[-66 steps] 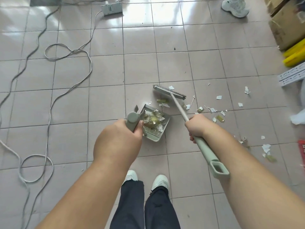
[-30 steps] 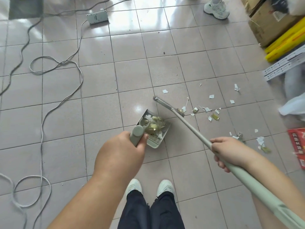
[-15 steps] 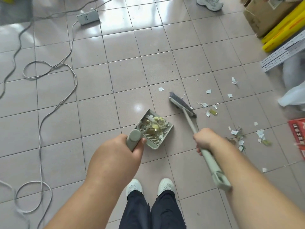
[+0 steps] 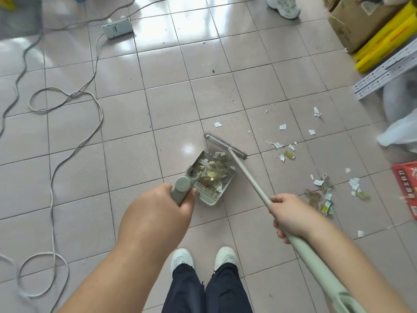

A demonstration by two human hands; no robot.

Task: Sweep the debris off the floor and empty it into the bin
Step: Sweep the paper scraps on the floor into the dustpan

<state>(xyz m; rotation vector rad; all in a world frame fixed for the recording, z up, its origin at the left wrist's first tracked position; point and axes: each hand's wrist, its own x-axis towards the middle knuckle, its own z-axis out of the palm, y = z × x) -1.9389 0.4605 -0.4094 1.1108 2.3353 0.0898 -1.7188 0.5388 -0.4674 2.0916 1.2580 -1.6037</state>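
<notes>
My left hand (image 4: pixel 155 219) grips the handle of a pale green dustpan (image 4: pixel 222 189) resting on the tiled floor, filled with paper scraps and yellowish wrappers. My right hand (image 4: pixel 291 214) is closed around the grey-green broom handle (image 4: pixel 250 179). The broom head (image 4: pixel 222 144) lies at the far open edge of the dustpan. Loose debris (image 4: pixel 325 188) of white paper bits and wrappers lies scattered on the tiles to the right. One white scrap (image 4: pixel 217 124) sits just beyond the broom head. No bin is in view.
White cables (image 4: pixel 67 98) loop across the floor on the left, leading to a power strip (image 4: pixel 117 29). A cardboard box (image 4: pixel 361 19), yellow rolls (image 4: pixel 383 41), metal rails (image 4: pixel 388 71), a white bag (image 4: pixel 401 129) and a red pack (image 4: pixel 406 188) line the right side. Someone's shoe (image 4: pixel 284 5) stands at the top.
The broom head has moved left from beside the scattered scraps to the dustpan's far edge. My right hand slid further down the handle. The dustpan stayed put.
</notes>
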